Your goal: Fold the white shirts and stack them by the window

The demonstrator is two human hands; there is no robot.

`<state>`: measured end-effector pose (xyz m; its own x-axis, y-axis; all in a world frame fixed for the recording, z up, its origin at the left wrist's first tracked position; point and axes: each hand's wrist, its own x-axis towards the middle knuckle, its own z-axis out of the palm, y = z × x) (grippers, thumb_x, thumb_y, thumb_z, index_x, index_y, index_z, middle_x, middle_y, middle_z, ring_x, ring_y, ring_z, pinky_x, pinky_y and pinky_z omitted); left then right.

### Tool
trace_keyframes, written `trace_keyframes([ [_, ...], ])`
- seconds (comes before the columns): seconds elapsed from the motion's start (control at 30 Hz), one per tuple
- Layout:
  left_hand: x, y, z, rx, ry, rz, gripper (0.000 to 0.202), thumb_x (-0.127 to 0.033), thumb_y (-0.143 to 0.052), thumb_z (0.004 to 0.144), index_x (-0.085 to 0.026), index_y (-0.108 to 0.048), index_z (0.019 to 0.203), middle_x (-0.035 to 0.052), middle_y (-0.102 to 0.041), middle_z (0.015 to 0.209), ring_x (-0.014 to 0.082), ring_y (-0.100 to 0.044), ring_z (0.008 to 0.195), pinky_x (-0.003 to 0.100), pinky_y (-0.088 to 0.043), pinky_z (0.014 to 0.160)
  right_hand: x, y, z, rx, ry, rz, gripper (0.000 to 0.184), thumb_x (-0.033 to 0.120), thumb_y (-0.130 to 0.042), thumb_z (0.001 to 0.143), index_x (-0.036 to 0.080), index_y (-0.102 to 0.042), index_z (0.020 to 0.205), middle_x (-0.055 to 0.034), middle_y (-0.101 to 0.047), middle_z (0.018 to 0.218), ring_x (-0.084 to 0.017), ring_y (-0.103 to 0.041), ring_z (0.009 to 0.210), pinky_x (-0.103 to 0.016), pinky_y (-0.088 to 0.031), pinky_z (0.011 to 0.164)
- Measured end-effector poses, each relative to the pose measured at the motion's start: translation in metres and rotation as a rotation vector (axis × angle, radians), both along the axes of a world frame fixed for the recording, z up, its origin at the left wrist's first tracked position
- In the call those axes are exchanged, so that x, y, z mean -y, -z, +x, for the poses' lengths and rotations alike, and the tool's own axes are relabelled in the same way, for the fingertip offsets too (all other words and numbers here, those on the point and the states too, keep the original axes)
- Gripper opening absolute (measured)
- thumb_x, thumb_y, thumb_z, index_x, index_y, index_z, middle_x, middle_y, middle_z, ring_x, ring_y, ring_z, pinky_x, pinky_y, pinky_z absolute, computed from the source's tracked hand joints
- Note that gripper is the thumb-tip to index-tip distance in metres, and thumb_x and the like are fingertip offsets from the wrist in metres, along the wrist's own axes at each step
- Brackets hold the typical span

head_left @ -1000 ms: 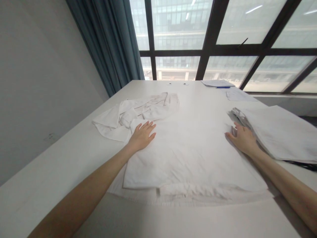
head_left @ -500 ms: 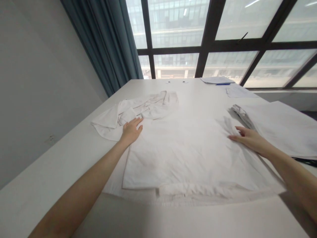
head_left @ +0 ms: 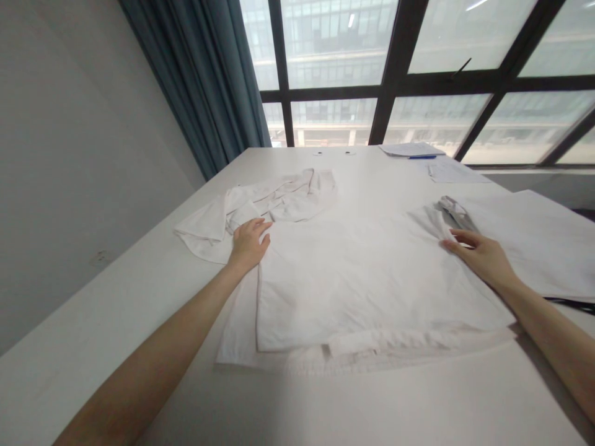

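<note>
A white garment (head_left: 362, 285) lies spread flat on the white table (head_left: 139, 310) in front of me. My left hand (head_left: 248, 243) rests palm down on its far left corner, fingers stretched out. My right hand (head_left: 481, 255) lies flat on its far right edge, fingers extended toward the left. Neither hand holds anything. Just beyond my left hand sits a crumpled white garment (head_left: 264, 204).
A stack of folded white cloth (head_left: 530, 241) lies at the right, close to my right hand. Papers (head_left: 409, 149) and a blue pen (head_left: 422, 157) sit at the far edge by the window. A blue curtain (head_left: 209, 80) hangs at the back left.
Both hands slid outward from the garment's middle to its far corners. The flat garment has shifted slightly to the right and skewed.
</note>
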<state>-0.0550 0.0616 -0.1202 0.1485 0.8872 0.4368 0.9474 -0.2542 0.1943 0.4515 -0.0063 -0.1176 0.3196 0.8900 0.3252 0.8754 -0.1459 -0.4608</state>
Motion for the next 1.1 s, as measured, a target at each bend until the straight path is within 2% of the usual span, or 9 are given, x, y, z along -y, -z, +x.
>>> trace_keyframes([
  [0.1, 0.013, -0.011, 0.017, -0.116, 0.145, 0.018, 0.037, -0.018, -0.044, 0.089, -0.019, -0.067, 0.119, 0.01, -0.061, 0.133, 0.0255, -0.051, 0.126, 0.049, -0.033, 0.111, 0.001, -0.002, -0.001, -0.006, 0.005, -0.041, 0.047, 0.043, -0.06, 0.082, 0.014, -0.068, 0.118, -0.0155, -0.072, 0.108, -0.027, -0.069, 0.08, -0.036, -0.052, 0.076],
  [0.17, 0.026, -0.017, 0.035, -0.154, 0.301, -0.057, 0.036, -0.018, -0.044, 0.091, -0.02, -0.067, 0.117, 0.0089, -0.064, 0.129, 0.0236, -0.055, 0.122, 0.044, -0.039, 0.107, 0.0, -0.005, -0.004, 0.068, -0.029, -0.041, 0.049, 0.04, -0.057, 0.083, 0.014, -0.065, 0.123, -0.0167, -0.071, 0.111, -0.029, -0.068, 0.084, -0.039, -0.052, 0.081],
  [0.27, 0.055, -0.02, 0.066, -0.192, 0.557, -0.155, 0.036, -0.026, -0.043, 0.097, -0.019, -0.061, 0.127, 0.0106, -0.057, 0.139, 0.0223, -0.05, 0.129, 0.041, -0.039, 0.109, 0.002, -0.01, -0.019, 0.234, -0.207, 0.042, 0.051, 0.038, -0.048, 0.087, 0.012, -0.059, 0.13, -0.0212, -0.061, 0.13, -0.034, -0.063, 0.109, -0.046, -0.047, 0.097],
  [0.37, 0.085, -0.018, 0.089, -0.241, 0.676, -0.247, 0.046, -0.045, -0.045, 0.098, -0.022, -0.051, 0.138, 0.0128, -0.046, 0.149, 0.0267, -0.041, 0.138, 0.05, -0.032, 0.113, 0.012, -0.011, -0.055, 0.287, -0.441, 0.059, 0.051, 0.038, -0.045, 0.09, 0.016, -0.055, 0.135, -0.0163, -0.053, 0.142, -0.031, -0.054, 0.126, -0.045, -0.041, 0.108],
  [0.5, 0.107, -0.015, 0.099, -0.302, 0.716, -0.32, 0.065, -0.061, -0.045, 0.093, -0.026, -0.039, 0.148, 0.019, -0.028, 0.158, 0.036, -0.028, 0.145, 0.062, -0.024, 0.112, 0.038, -0.005, -0.115, 0.294, -0.763, -0.073, 0.05, 0.035, -0.041, 0.095, 0.019, -0.048, 0.142, -0.0124, -0.046, 0.149, -0.027, -0.042, 0.138, -0.045, -0.039, 0.111],
  [0.6, 0.108, -0.016, 0.098, -0.319, 0.743, -0.356, 0.067, -0.065, -0.043, 0.093, -0.034, -0.033, 0.151, 0.0179, -0.02, 0.161, 0.0392, -0.02, 0.147, 0.067, -0.02, 0.111, 0.053, -0.001, -0.138, 0.372, -0.863, -0.146, 0.048, 0.035, -0.037, 0.1, 0.029, -0.043, 0.147, -0.006, -0.037, 0.156, -0.027, -0.029, 0.145, -0.054, -0.03, 0.114],
  [0.7, 0.106, -0.016, 0.096, -0.335, 0.77, -0.374, 0.071, -0.068, -0.043, 0.09, -0.035, -0.031, 0.151, 0.0195, -0.016, 0.161, 0.0429, -0.015, 0.147, 0.07, -0.017, 0.109, 0.059, -0.001, -0.137, 0.414, -0.927, -0.189, 0.049, 0.043, -0.037, 0.101, 0.039, -0.036, 0.149, -0.0026, -0.026, 0.16, -0.028, -0.02, 0.148, -0.059, -0.025, 0.114],
  [0.8, 0.106, -0.015, 0.091, -0.321, 0.817, -0.372, 0.069, -0.068, -0.044, 0.09, -0.038, -0.032, 0.151, 0.0171, -0.014, 0.162, 0.0433, -0.014, 0.147, 0.069, -0.015, 0.109, 0.059, -0.004, -0.127, 0.442, -0.953, -0.221, 0.051, 0.05, -0.037, 0.1, 0.043, -0.032, 0.15, -0.0007, -0.023, 0.161, -0.029, -0.019, 0.148, -0.06, -0.023, 0.114],
  [1.1, 0.125, -0.015, 0.058, -0.282, 0.854, -0.347, 0.057, -0.048, -0.053, 0.095, -0.043, -0.034, 0.148, 0.0071, -0.013, 0.164, 0.0362, -0.015, 0.149, 0.06, -0.014, 0.116, 0.063, 0.002, -0.102, 0.486, -0.863, -0.251, 0.058, 0.054, -0.034, 0.099, 0.041, -0.02, 0.154, 0.0024, -0.023, 0.161, -0.027, -0.02, 0.148, -0.057, -0.023, 0.115],
])
